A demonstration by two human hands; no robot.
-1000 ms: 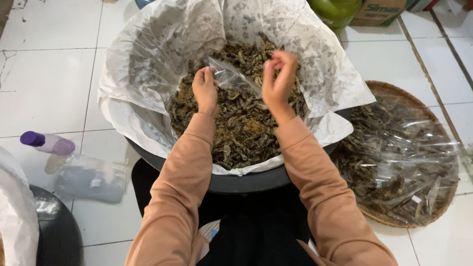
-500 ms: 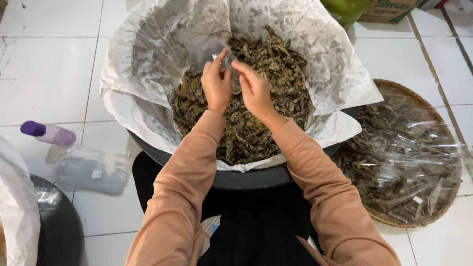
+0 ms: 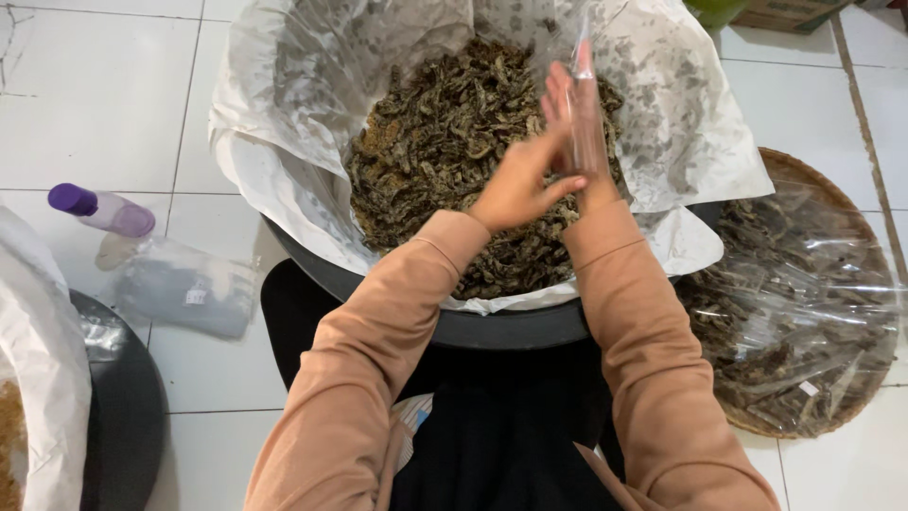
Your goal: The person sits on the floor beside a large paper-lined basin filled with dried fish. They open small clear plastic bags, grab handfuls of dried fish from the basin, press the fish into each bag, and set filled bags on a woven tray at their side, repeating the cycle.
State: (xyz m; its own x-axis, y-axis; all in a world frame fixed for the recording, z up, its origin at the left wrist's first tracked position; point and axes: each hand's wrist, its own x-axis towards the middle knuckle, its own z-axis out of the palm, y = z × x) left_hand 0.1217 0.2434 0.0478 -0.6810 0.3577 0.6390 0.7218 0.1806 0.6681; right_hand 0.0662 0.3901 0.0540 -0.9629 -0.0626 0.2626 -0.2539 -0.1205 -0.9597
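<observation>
A big dark basin (image 3: pixel 492 326) lined with white paper (image 3: pixel 284 123) holds a heap of dark dried crisps (image 3: pixel 445 142). Above the heap my left hand (image 3: pixel 515 185) and my right hand (image 3: pixel 579 132) press together, palms facing, with a small clear plastic bag (image 3: pixel 579 57) flattened between them. The bag's top sticks up past my right fingertips. Both forearms wear peach sleeves. Blur hides how my fingers grip the bag.
A round woven tray (image 3: pixel 804 293) at the right carries several clear packets filled with the same crisps. On the white tiled floor at the left lie a purple-capped bottle (image 3: pixel 99 208) and a stack of clear bags (image 3: pixel 184 289). Another paper-lined basin (image 3: pixel 85 416) sits at the lower left.
My hands were apart over the heap with the bag hanging between them. They came together, and now press the bag flat, raised slightly to the right.
</observation>
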